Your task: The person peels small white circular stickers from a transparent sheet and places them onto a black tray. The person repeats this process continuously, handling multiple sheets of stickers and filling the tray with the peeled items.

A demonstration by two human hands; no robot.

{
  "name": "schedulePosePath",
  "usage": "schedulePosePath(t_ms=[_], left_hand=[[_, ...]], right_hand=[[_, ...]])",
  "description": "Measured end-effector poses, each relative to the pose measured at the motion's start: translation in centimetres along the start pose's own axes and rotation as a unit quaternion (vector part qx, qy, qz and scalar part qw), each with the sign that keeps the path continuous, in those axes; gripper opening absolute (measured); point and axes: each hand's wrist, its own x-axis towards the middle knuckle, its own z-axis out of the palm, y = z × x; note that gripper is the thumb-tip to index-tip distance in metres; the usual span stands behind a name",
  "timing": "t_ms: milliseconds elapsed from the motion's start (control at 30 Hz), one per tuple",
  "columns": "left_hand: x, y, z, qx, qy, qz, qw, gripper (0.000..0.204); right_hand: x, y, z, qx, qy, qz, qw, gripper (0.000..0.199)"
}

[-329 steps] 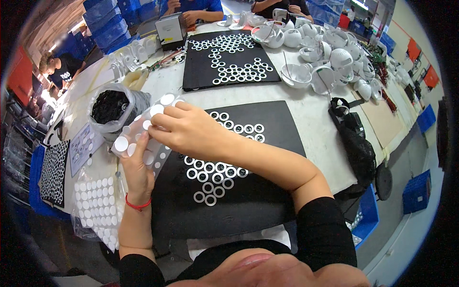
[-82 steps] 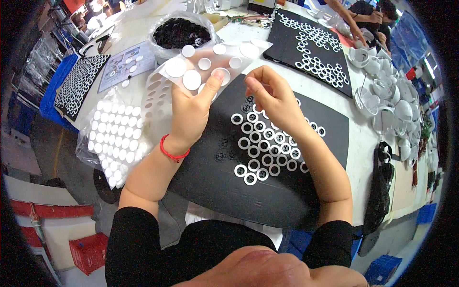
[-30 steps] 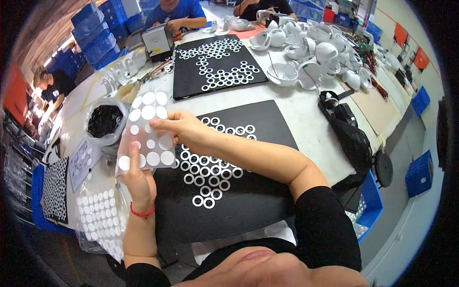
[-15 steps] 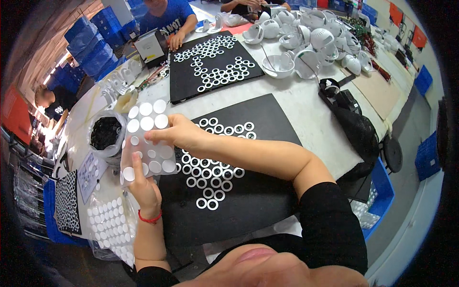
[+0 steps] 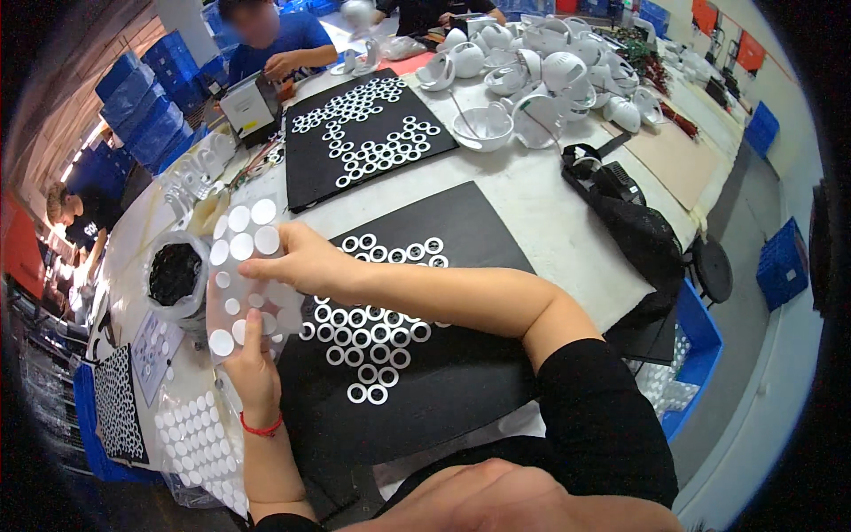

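A translucent sheet of round white stickers (image 5: 241, 246) is held up at the left of the black board. My left hand (image 5: 255, 377), with a red cord at its wrist, grips the sheet's lower part, thumb on the front. My right hand (image 5: 310, 260) pinches its right side, thumb lying across the front; the other fingers are behind it. Some stickers are gone from the sheet's middle. Beneath my right forearm, many white rings with dark centres (image 5: 378, 333) lie clustered on the black board (image 5: 479, 372).
Left of the sheet stands a bag-lined container (image 5: 175, 273) with dark contents. More sticker sheets (image 5: 199, 434) lie at the lower left. Farther off are a second ring-covered board (image 5: 306, 160), piled white plastic shells (image 5: 567, 75) and a black bag (image 5: 629, 235). A person in blue (image 5: 284, 40) sits across the table.
The view has shifted, so the table things appear farther left. Both hands keep their hold on the sticker sheet, which tilts slightly more. The person across has raised a hand from the board's edge.
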Motion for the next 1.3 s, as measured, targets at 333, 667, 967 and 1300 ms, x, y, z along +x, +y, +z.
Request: schedulePosePath(t_ms=[333,667,967,1300], left_hand=[[0.4,-0.1,0.0,0.035,0.022,0.044,0.998,0.05],[0.1,0.4,0.3,0.005,-0.001,0.017,1.0,0.04],[0.3,0.5,0.8,-0.001,0.012,0.022,1.0,0.038],[1.1,-0.7,-1.3,-0.007,0.059,0.018,0.998,0.041]], right_hand=[[-0.5,-0.3,0.0,-0.081,-0.019,-0.022,0.996,0.035],[-0.1,0.1,-0.1,-0.086,-0.007,-0.021,0.996,0.026],[-0.1,-0.2,-0.1,-0.086,-0.006,-0.036,0.996,0.026],[-0.1,0.6,-0.5,-0.224,0.009,-0.084,0.971,0.025]])
